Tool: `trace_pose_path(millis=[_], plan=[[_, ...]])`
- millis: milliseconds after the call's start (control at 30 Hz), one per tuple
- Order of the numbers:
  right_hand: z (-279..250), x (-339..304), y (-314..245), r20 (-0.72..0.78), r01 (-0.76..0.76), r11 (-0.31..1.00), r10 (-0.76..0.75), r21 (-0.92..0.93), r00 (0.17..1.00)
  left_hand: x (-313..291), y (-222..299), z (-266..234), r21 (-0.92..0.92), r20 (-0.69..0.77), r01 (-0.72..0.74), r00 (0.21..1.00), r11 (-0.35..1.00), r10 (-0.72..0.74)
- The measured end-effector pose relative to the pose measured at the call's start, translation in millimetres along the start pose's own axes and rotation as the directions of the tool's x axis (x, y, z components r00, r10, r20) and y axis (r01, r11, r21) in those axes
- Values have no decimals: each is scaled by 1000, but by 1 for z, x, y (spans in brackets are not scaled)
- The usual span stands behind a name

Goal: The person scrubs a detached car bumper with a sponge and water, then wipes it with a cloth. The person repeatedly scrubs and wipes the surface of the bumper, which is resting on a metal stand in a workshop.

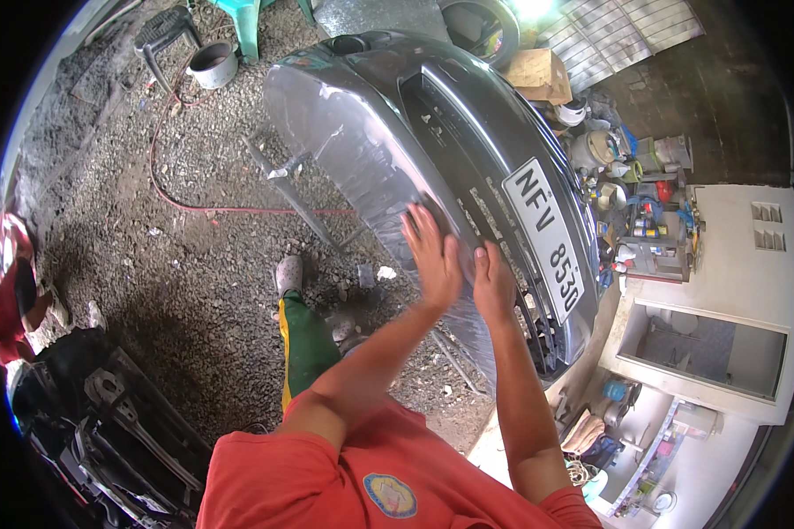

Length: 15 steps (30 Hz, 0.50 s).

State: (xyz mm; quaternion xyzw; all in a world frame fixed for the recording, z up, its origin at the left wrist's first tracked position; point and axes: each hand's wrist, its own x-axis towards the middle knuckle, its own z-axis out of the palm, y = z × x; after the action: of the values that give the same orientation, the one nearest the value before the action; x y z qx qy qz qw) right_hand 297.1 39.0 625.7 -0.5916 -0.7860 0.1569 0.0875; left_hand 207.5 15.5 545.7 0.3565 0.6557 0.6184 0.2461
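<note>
A dark grey car bumper (362,132) with pale, scuffed patches rests on a metal stand (295,198) in front of me. My left hand (434,260) lies on its smooth outer face, fingers apart and stretched out, with nothing seen in it. Close beside it, my right hand (494,286) touches the bumper near the grille opening. Its thumb and fingers point away from me, and part of the fingers is hidden from this angle. A white number plate (543,238) is fixed to the bumper, right of my right hand.
A red hose (163,189) runs over the gravel at left. Dark car parts (106,414) lie at lower left, near a person in red (13,300). A pot (213,65) and a stool (168,35) stand at far left. Cluttered shelves (657,251) line the right.
</note>
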Motion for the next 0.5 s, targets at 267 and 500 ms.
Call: trace_pose_path(millis=[267, 500], plan=[[2, 1, 1, 10, -22, 1000, 22, -3, 1000, -25, -9, 4, 171, 53, -68, 997, 983, 60], [7, 3, 3, -11, 13, 1000, -14, -11, 1000, 0, -4, 0, 148, -5, -50, 999, 988, 51]])
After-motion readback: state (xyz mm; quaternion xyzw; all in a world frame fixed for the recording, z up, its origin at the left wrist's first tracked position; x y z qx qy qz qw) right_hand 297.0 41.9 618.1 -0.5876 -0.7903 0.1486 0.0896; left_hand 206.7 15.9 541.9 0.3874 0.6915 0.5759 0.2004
